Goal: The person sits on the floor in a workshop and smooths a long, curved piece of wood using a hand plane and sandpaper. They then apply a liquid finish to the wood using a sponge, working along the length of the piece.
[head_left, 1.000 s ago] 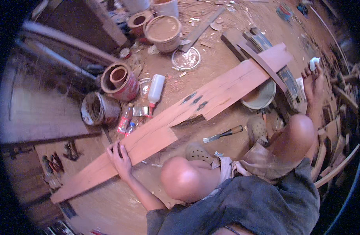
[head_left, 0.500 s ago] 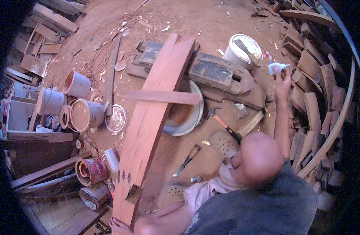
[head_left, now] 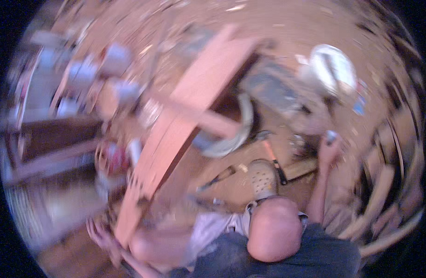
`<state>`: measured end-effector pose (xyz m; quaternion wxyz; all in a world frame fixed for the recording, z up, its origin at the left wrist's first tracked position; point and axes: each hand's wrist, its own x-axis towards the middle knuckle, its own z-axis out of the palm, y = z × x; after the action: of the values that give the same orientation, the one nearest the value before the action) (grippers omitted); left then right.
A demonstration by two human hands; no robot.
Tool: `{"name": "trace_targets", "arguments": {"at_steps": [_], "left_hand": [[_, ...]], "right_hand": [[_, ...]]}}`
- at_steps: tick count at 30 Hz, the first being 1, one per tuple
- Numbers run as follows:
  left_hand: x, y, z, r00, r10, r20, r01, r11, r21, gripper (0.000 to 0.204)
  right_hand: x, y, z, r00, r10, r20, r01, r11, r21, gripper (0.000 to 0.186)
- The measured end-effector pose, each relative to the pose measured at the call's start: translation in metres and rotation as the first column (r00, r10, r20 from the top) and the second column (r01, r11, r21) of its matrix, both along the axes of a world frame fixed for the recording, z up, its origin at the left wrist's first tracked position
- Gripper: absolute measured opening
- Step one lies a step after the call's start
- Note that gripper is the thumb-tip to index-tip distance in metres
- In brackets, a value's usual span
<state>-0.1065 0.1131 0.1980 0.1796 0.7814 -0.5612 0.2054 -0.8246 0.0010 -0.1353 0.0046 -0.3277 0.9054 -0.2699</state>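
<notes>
A long reddish plank (head_left: 189, 97) slants across the middle, resting on a dark timber block (head_left: 273, 90). Across it lies a short wooden strip (head_left: 199, 116). By the plank's lower end, my left hand (head_left: 101, 238) is blurred, its fingers apart and nothing seen in them. My right hand (head_left: 331, 150) is closed around a small, shiny pale-blue thing, too blurred to name, near the right end of the block. A blue-white wrapper (head_left: 359, 106) lies on the ground beyond it. Between my hands are a hammer (head_left: 273, 160) with an orange-and-black handle and a chisel (head_left: 217, 178).
A white lidded bucket (head_left: 331, 69) stands at the far right. Partly under the plank is a white basin (head_left: 227, 146). Used buckets (head_left: 115, 95) and a red tin (head_left: 115, 155) crowd the left. Curved timber pieces (head_left: 384, 180) are piled along the right, and a clog (head_left: 261, 178) is near the hammer.
The view has swung and blurred. My right hand has let go of the wrapper and come nearer, closed on a small thing. My left hand has loosened from the plank's end.
</notes>
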Motion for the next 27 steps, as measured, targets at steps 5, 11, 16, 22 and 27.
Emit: {"name": "trace_targets", "arguments": {"at_steps": [5,11,16,22,27], "left_hand": [[-0.084,-0.051,0.049,0.996,-0.090,0.010,0.090,0.980,-0.175,0.024],[-0.122,-0.049,0.047,0.970,-0.243,0.008,0.240,0.952,-0.191,0.028],[-0.138,-0.056,0.037,0.971,-0.217,-0.103,0.189,0.955,-0.231,0.024],[-0.150,-0.085,0.048,0.955,-0.253,-0.156,0.216,0.951,-0.220,0.027],[-0.156,-0.109,0.046,0.927,-0.368,-0.073,0.344,0.911,-0.226,0.028]], "right_hand": [[-0.021,0.053,-0.043,0.995,0.052,-0.089,-0.043,0.994,0.103,0.051],[-0.071,0.059,-0.090,0.979,0.091,-0.184,-0.116,0.985,-0.130,0.054],[-0.067,0.054,-0.061,0.960,0.144,-0.238,-0.164,0.985,-0.062,0.054],[-0.053,0.048,-0.054,0.958,0.218,-0.185,-0.227,0.974,-0.028,0.052],[-0.055,0.046,-0.051,0.941,0.272,-0.201,-0.277,0.961,0.002,0.051]]}}
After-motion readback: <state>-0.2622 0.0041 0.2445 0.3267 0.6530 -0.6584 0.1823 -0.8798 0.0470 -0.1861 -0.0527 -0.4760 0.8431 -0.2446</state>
